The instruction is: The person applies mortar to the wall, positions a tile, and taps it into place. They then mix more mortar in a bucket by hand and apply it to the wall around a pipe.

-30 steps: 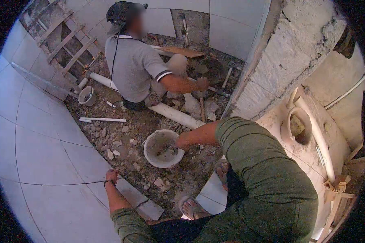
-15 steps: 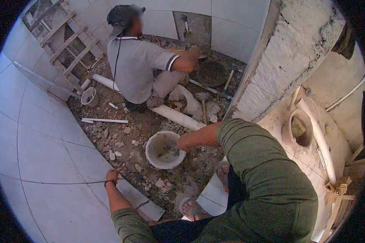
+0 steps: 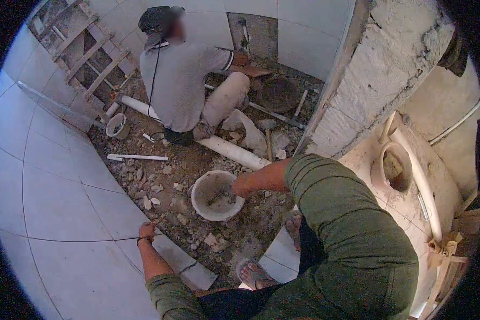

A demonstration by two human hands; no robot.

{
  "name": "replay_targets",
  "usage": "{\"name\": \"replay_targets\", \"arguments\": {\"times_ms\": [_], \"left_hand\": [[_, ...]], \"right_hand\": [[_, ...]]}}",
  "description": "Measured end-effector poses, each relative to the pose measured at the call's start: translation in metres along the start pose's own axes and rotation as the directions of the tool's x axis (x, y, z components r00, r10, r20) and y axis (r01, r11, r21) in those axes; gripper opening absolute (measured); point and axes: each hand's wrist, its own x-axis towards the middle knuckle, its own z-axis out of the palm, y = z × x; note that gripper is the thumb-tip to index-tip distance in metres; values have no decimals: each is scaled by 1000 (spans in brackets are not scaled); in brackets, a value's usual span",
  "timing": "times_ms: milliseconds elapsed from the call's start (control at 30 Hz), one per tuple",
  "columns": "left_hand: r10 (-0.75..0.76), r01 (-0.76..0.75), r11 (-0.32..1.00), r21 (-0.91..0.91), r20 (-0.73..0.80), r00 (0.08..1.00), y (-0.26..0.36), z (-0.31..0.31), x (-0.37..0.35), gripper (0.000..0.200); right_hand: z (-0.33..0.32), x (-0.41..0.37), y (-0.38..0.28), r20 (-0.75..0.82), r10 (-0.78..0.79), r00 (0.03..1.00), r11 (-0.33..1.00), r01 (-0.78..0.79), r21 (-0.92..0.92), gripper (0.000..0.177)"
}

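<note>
My right hand (image 3: 242,186) is closed on the right rim of a whitish bucket (image 3: 202,209), which stands on the rubble floor with some grey material inside. At the lower left, my left hand (image 3: 146,231) rests at the corner of the tiled surface (image 3: 112,208), beside a dark joint line. Its fingers look curled, but whether they hold anything is too small to make out. Broken tile pieces (image 3: 198,276) lie below that hand.
Another person (image 3: 176,88) squats beyond the bucket near a dark round basin (image 3: 278,94). A long white pipe (image 3: 232,152), a hammer (image 3: 268,140), a small bucket (image 3: 117,127) and a wooden ladder (image 3: 90,58) lie around. A rough wall edge (image 3: 373,80) stands right.
The other person's arm has moved back and up toward the wall, and a reddish-brown board now shows by their hand. My two hands and the bucket have barely moved.
</note>
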Motion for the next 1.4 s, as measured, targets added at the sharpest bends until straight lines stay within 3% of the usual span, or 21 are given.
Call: {"name": "replay_targets", "arguments": {"times_ms": [133, 233, 333, 433, 533, 600, 800, 867, 933, 1000, 1100, 1133, 1233, 1333, 1400], "left_hand": [[-2, 2, 989, 147, -1, 1000, 11, -1, -13, 28], [52, -60, 984, 165, 51, 997, -7, -2, 11, 30], [64, -68, 982, 175, 31, 997, 7, -1, -13, 30], [12, -7, 993, 118, -48, 999, 26, 1, -36, 29], [12, -9, 999, 54, -51, 999, 10, 5, -19, 27], [35, -35, 999, 15, -12, 999, 2, 4, -7, 27], [-19, 16, 992, 124, 23, 1000, 10, 2, -17, 26], [189, -211, 913, 348, 97, 977, -13, -3, 12, 27], [218, -234, 916, 326, 84, 972, -11, -3, 7, 27], [63, -62, 997, 51, -17, 998, 6, 3, -16, 29], [30, -34, 996, -87, -42, 999, 16, 5, -31, 27], [19, -23, 995, -100, -42, 999, 16, 5, -30, 28], [11, -12, 999, -47, -10, 1000, 3, 2, -12, 29], [32, -31, 999, -13, 39, 999, -12, -1, 8, 30], [44, -44, 999, -14, 53, 998, -14, -2, 10, 32]], "right_hand": [[-6, -11, -4, -46, -5, 999, 1000, 5, 4, 20], [9, 16, -4, 140, 70, 988, 995, -60, -78, 19], [25, 23, 9, -17, -91, 996, 991, 89, -95, 19], [4, 5, -2, 84, 16, 996, 998, -11, -59, 20], [26, 24, 6, -26, -38, 999, 998, 36, -50, 21], [11, 11, -2, 16, -31, 999, 996, 32, -81, 21], [26, 27, 4, 36, 17, 999, 998, -15, -59, 22], [32, 32, 7, 3, 15, 1000, 998, -15, -54, 21], [33, 33, 9, -39, -10, 999, 997, 7, -78, 19], [21, 23, 3, -2, 20, 1000, 998, -20, -52, 18], [-12, -3, -10, 117, 1, 993, 996, 9, -84, 18], [-17, -6, -11, 167, -13, 986, 994, 31, -104, 19], [30, 29, 18, -135, -229, 964, 973, 229, -10, 22], [-3, 4, -1, 23, -115, 993, 986, 117, -120, 26], [6, 16, 0, 70, -56, 996, 994, 63, -95, 27]]}}
